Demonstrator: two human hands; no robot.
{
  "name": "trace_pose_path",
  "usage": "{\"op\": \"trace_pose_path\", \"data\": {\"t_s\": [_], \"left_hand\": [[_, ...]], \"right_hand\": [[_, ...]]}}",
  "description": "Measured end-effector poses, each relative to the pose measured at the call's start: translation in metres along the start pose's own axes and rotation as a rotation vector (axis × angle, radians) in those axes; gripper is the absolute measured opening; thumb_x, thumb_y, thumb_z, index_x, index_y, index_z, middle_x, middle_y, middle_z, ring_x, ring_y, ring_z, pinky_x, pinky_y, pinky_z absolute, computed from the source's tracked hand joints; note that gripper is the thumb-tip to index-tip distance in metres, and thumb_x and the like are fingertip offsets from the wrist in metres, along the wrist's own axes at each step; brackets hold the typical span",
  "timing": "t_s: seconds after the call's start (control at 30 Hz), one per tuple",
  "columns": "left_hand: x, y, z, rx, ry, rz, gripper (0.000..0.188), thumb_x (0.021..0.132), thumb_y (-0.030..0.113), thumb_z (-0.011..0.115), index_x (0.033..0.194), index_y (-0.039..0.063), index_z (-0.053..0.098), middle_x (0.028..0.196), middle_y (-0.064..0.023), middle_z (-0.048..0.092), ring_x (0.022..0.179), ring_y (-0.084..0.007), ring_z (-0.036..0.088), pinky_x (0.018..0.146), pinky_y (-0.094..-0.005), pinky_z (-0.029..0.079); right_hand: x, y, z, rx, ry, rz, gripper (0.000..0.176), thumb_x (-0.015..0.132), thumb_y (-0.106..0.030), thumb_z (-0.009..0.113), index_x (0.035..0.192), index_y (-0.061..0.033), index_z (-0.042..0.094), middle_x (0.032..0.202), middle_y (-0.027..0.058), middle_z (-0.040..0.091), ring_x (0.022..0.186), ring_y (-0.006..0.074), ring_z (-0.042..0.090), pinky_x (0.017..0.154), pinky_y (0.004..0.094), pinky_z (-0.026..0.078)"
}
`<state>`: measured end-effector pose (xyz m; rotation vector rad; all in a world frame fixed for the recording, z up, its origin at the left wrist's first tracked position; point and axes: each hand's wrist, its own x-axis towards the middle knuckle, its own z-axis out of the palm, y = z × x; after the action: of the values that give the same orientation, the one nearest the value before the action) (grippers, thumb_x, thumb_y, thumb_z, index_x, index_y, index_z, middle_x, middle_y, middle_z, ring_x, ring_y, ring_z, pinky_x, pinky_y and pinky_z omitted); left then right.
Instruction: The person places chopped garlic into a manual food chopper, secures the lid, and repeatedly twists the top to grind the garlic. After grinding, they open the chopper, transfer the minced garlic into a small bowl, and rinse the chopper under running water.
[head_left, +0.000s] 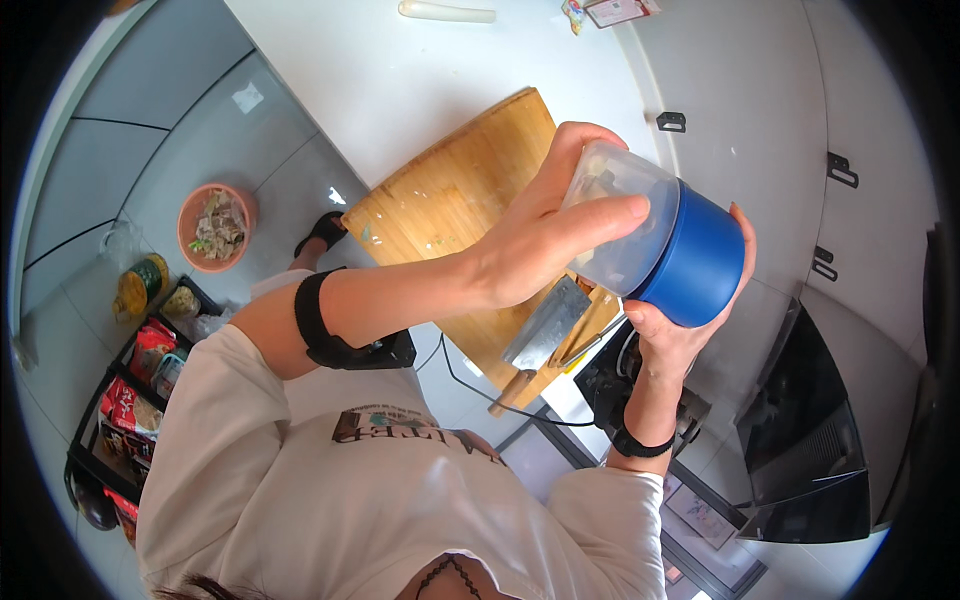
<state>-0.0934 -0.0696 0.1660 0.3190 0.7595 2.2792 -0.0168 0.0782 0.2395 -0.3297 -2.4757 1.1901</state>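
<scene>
Both hands hold a tilted cylindrical container made of a clear plastic cup (626, 169) and a smooth blue plastic section (697, 259). My left hand (551, 225) grips the clear cup, thumb along its near side and fingers around its far end. Around the blue section wraps my right hand (671, 341), its fingers mostly hidden behind. Pale pieces show blurrily through the clear wall. Beneath the hands is a thick wooden cutting board (450, 180) with small food scraps on it. A cleaver (551, 319) with a wooden handle lies near the board's right side, partly covered by the container.
The board rests on a white counter (337, 67), with a pale stalk (446, 11) at its far side. A stove and a black range hood (810, 420) are at right. On the floor at left stand a pink bin (244, 240) of scraps and a black rack (112, 367) of packages.
</scene>
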Motion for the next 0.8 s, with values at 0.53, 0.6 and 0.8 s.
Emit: {"op": "trace_pose_path", "data": {"t_s": [0.53, 0.6, 0.8], "left_hand": [[0.003, -0.048, -0.041, 0.116, -0.234, 0.011, 0.079, 0.090, 0.044, 0.067, 0.146, 0.008, 0.024, 0.137, -0.0109, 0.042, 0.132, -0.0246, 0.039, 0.109, -0.0402, 0.035], [0.014, -0.051, -0.077, 0.402, -0.335, 0.010, 0.085, 0.083, 0.042, 0.076, 0.145, 0.007, 0.029, 0.137, -0.0109, 0.045, 0.130, -0.0251, 0.043, 0.107, -0.0410, 0.038], [0.041, -0.067, -0.131, 0.974, -0.351, -0.055, 0.101, 0.052, 0.031, 0.094, 0.135, 0.004, 0.045, 0.129, -0.0166, 0.055, 0.126, -0.0342, 0.049, 0.105, -0.0433, 0.041]], "right_hand": [[-0.007, 0.011, -0.010, -0.165, -0.207, -0.038, 0.111, 0.052, -0.032, 0.097, 0.141, -0.0044, 0.037, 0.128, 0.0116, 0.050, 0.116, 0.0261, 0.055, 0.098, 0.0396, 0.049], [-0.005, 0.032, 0.003, -0.211, -0.271, -0.070, 0.109, 0.053, -0.025, 0.096, 0.143, -0.0045, 0.038, 0.129, 0.0121, 0.052, 0.113, 0.0252, 0.058, 0.096, 0.0373, 0.050], [-0.003, 0.091, 0.055, -0.297, -0.339, -0.126, 0.094, 0.050, -0.013, 0.094, 0.135, -0.0120, 0.051, 0.125, 0.0151, 0.050, 0.111, 0.0343, 0.056, 0.091, 0.0419, 0.051]]}}
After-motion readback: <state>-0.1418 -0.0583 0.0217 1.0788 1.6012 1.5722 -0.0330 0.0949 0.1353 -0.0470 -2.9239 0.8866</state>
